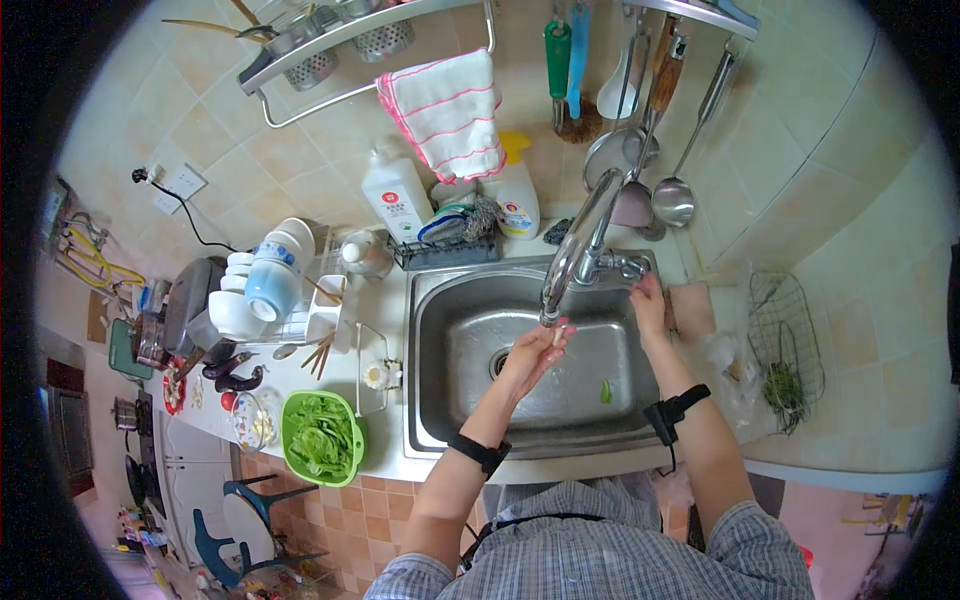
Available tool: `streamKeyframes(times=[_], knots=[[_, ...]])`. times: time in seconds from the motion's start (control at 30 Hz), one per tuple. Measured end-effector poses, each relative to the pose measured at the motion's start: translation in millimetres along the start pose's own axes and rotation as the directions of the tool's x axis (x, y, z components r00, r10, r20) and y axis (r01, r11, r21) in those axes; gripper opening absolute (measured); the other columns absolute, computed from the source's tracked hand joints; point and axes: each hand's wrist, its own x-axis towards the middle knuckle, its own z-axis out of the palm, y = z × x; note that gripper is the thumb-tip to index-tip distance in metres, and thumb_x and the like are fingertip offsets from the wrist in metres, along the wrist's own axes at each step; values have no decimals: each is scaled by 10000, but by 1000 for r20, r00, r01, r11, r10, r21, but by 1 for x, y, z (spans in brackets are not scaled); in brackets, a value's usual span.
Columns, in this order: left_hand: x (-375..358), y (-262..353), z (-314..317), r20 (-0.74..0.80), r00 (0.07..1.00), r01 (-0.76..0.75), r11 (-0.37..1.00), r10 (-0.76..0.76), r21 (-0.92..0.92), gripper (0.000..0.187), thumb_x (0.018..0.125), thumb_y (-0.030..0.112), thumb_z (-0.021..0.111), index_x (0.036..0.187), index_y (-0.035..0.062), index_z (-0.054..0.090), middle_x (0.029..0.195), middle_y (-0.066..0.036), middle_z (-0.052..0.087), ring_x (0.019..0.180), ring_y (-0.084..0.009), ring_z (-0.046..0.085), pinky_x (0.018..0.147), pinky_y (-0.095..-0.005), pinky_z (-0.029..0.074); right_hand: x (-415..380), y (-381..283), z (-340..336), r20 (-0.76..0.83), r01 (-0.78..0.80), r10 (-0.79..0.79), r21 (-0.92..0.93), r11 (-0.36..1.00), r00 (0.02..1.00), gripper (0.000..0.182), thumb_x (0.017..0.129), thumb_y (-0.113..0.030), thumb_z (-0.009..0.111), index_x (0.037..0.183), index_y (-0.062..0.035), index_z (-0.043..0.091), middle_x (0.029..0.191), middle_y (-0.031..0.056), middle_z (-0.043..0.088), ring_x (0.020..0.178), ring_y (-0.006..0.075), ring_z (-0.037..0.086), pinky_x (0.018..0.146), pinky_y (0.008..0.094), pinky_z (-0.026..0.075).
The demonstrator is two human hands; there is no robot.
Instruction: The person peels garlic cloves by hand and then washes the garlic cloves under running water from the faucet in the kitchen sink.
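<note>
My left hand (537,356) is under the tip of the curved metal faucet (575,245), over the sink. Its palm is turned partly up, the fingers are loosely bent and apart, and I see nothing held in it. At the base of the faucet, my right hand (648,299) has its fingers up against the faucet handle (632,268), hiding part of it. Below both hands is the steel sink (470,425), with a wet bottom and a drain. A small piece of green leaf (606,391) lies in it.
Left of the sink stand a green basket of leafy vegetables (288,440), a dish rack with bowls (273,290) and eggplants (240,378). Bottles (398,195) line the back wall; ladles (674,200) hang above. A wire basket with greens (787,290) is at right.
</note>
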Motion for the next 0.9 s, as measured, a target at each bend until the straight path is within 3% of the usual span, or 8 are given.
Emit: streamKeyframes(times=[0.17, 0.4, 0.43, 0.5, 0.57, 0.7, 0.77, 0.9], knots=[[-7, 0, -7, -27, 999, -39, 999, 39, 3, 310, 848, 62, 453, 1133, -55, 421, 1172, -140, 453, 987, -157, 500, 854, -246, 422, 3, -8, -2, 87, -9, 5, 52, 999, 996, 486, 769, -11, 451, 1242, -6, 343, 1089, 87, 514, 958, 159, 499, 850, 258, 364], [-23, 11, 7, -76, 984, -135, 953, 161, 271, 276, 792, -1, 527, 1063, -44, 501, 1003, -101, 570, 886, -141, 555, 824, -224, 436, -21, -13, 0, 120, 90, -105, 127, 988, 987, 424, 777, -19, 463, 1197, -13, 414, 994, 59, 559, 938, 154, 510, 837, 257, 375], [-26, 13, 9, -72, 974, -169, 906, 213, 388, 270, 777, -4, 546, 1044, -33, 523, 967, -95, 586, 838, -134, 569, 786, -220, 446, -31, -16, 2, 117, 90, -105, 128, 988, 988, 424, 777, -19, 463, 1197, -13, 414, 994, 59, 559, 938, 154, 510, 837, 257, 375], [-30, 15, 11, -62, 962, -201, 843, 266, 499, 264, 762, -6, 566, 1025, -22, 544, 931, -89, 602, 790, -127, 583, 749, -216, 456, -59, -26, 12, 328, -181, 195, -75, 981, 924, 354, 798, -87, 518, 1140, -11, 467, 982, 52, 562, 908, 148, 526, 827, 263, 393], [-37, 16, 10, -53, 923, -237, 669, 382, 704, 222, 737, 11, 603, 959, -3, 589, 864, -75, 623, 729, -121, 593, 674, -217, 464, -101, -55, 27, 610, -353, 212, 119, 928, 763, 335, 810, -163, 549, 1103, -11, 492, 988, 56, 560, 892, 129, 532, 805, 248, 413], [-56, 25, 16, -72, 894, -219, 572, 442, 791, 179, 730, 26, 614, 906, -6, 605, 809, -67, 631, 716, -129, 596, 632, -232, 469, -147, -92, 51, 744, -343, 193, 51, 938, 639, 338, 821, -172, 543, 1108, -2, 486, 1000, 66, 557, 903, 128, 532, 796, 237, 422], [-66, 31, 19, 28, 840, -232, 312, 542, 921, 173, 732, 4, 601, 901, -21, 582, 811, -75, 622, 730, -142, 600, 643, -244, 478, -157, -98, 58, 750, -232, 92, 83, 969, 655, 346, 818, -151, 545, 1118, 6, 473, 1025, 79, 552, 931, 143, 528, 800, 239, 424], [-77, 33, 11, 47, 810, -315, 367, 584, 875, 202, 734, -27, 582, 932, -17, 544, 881, -85, 603, 790, -157, 596, 677, -246, 480, -163, -90, 71, 758, -144, 11, 109, 983, 652, 372, 811, -124, 550, 1141, 15, 445, 1044, 95, 545, 950, 153, 524, 817, 254, 419]])
